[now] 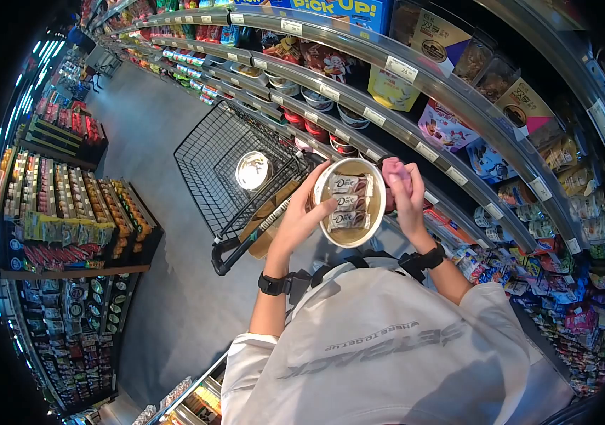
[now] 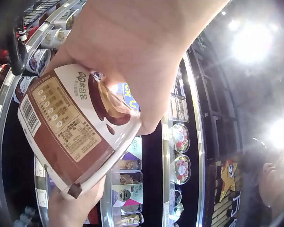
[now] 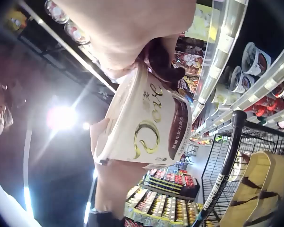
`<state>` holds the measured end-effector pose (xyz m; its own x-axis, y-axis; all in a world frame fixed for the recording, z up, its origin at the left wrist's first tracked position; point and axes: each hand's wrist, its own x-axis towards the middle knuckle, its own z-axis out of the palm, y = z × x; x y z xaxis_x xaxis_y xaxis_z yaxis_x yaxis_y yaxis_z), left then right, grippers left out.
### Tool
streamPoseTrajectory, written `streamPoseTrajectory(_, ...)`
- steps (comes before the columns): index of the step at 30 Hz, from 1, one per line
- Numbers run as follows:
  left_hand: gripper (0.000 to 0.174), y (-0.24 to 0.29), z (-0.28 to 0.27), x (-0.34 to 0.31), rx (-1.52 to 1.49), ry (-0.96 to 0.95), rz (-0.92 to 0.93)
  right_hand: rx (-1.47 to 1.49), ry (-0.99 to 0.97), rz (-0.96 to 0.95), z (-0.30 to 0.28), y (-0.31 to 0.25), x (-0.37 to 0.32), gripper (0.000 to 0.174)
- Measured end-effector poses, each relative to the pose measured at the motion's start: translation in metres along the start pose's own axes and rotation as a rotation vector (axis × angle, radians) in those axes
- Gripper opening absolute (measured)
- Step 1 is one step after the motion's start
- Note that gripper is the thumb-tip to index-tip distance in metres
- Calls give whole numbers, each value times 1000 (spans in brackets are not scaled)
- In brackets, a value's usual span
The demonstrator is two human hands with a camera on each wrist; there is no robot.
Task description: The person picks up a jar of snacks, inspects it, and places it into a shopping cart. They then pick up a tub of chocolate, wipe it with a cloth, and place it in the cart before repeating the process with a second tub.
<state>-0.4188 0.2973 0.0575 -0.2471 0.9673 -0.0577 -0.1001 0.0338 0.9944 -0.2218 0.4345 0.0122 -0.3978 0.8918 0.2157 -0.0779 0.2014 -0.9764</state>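
Observation:
A white and brown Dove chocolate tub (image 1: 377,211) is held at chest height, its open top facing up in the head view. Inside lie several small wrapped Dove chocolates (image 1: 348,203). My left hand (image 1: 301,225) grips the tub's left side, the thumb over the rim near the chocolates. Brown label panels with a barcode cover the tub side (image 2: 68,120) in the left wrist view. On the other side, my right hand (image 1: 408,202) pinches a crumpled pink item (image 1: 394,172) beside the rim. That item looks dark and soft in the right wrist view; its kind cannot be told.
A black wire shopping cart (image 1: 200,159) stands ahead, holding a round, shiny white-topped tub (image 1: 253,171) and a tan bag-like item (image 3: 255,187). Shelves of packaged snacks (image 1: 377,117) run along the right. Snack display stands (image 1: 69,219) are on the left across the grey floor (image 1: 153,106).

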Motion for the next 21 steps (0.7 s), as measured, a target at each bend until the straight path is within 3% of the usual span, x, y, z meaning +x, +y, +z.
streamPoseTrajectory(3, 75, 7, 1, -2, -110, -10, -2, 129, 22, -22, -3, 7, -1, 15)
streamPoseTrajectory(11, 78, 6, 2, 0, -56, -26, 36, 70, -168, -92, -10, -26, -3, 31)
streamPoseTrajectory(14, 81, -1, 4, -1, 3, -40, 61, 182, -108, 5, 3, -33, -2, 32)
streamPoseTrajectory(17, 84, 6, 10, -3, 223, -51, 113, 35, -198, -47, -4, -13, 3, 28)
streamPoseTrajectory(21, 82, 5, 12, -4, 187, -38, 83, -134, -201, -179, -7, -22, 5, 22)
